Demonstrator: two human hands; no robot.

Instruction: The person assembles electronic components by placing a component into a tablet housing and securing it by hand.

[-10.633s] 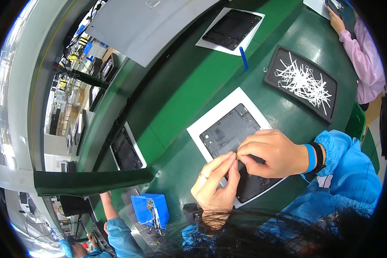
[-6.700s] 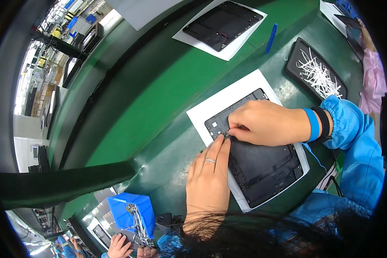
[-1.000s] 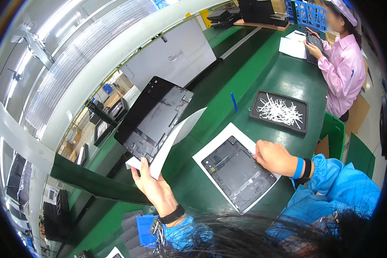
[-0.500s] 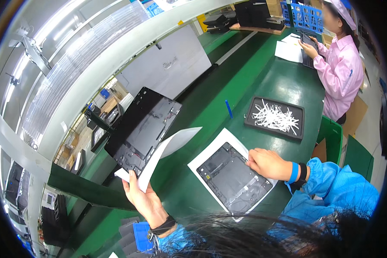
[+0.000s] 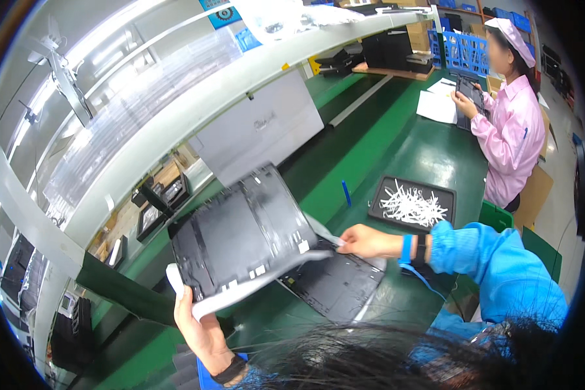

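My left hand (image 5: 201,331) is closed on the near edge of a black plastic housing panel (image 5: 244,227) and the white sheet (image 5: 266,268) behind it. The panel is tilted up, its inner side toward me, with ribs and small white patches along the edge. My right hand (image 5: 370,242) has its fingers pinched together at the sheet's right end, beside the panel's corner; its fingertips are partly hidden. Below, a second black panel (image 5: 338,286) lies on the green table, partly covered by the raised sheet and panel.
A black tray (image 5: 377,211) of white paper strips sits behind my right hand, with a blue pen (image 5: 346,193) to its left. A shelf frame (image 5: 175,123) crosses over the left side. At the far right a co-worker (image 5: 510,136) in pink handles a black panel.
The held panel has swung right and tipped, now partly over the lower panel. My right hand has left the lower panel and moved left to the sheet's end.
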